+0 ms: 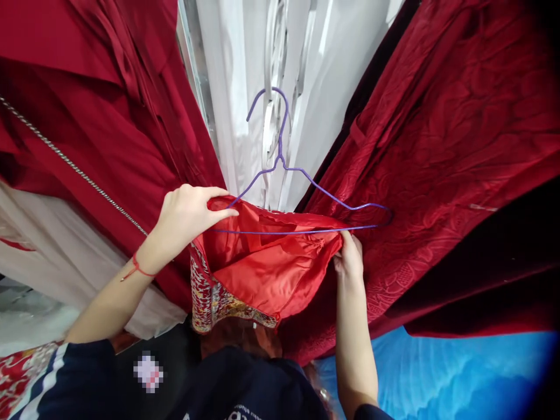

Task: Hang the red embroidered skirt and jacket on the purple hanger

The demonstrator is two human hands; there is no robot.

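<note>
A purple wire hanger (280, 157) hangs in front of me, its hook at a pale vertical bar or ring. Below it is a garment (271, 274) with a shiny red lining and a patterned red-and-gold outside. My left hand (188, 216) is closed on the garment's upper left edge, thumb and fingers around the cloth by the hanger's left end. On the other side, my right hand (350, 256) pinches the garment's edge just under the hanger's lower bar. The hanger's right end sticks out past the cloth; its left end is hidden by the garment and my hand.
Dark red clothes (144, 116) hang on the left, with a silver chain (74, 166) across them. More red patterned cloth (459, 146) hangs on the right. White fabric (341, 87) is behind the hanger. Bright blue cloth (437, 373) lies at the lower right.
</note>
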